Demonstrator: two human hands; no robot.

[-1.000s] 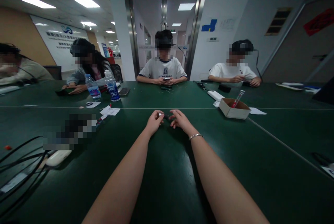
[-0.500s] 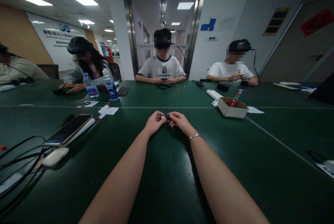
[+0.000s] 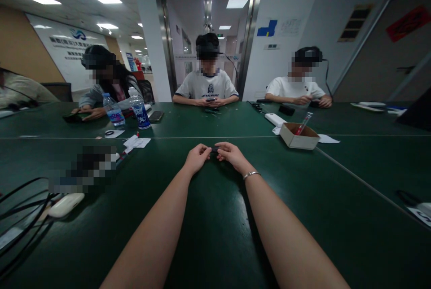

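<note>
Out in front of me, both hands meet above the green table around a small black object. Its kind is too small to make out, and fingers cover both ends. My left hand pinches its left end between thumb and fingertips. The right end is gripped by my right hand, with a silver bracelet on that wrist. Whether the hands rest on the tabletop I cannot tell.
An open box with a red-and-clear tube stands to the right, beside a white case. Two water bottles stand at left. Black cables and a white oval item lie nearer. Several people sit opposite.
The silver part seen on the small object half a second ago no longer shows; only black is visible between my fingers. My hands stay close together. The view has shifted slightly.
</note>
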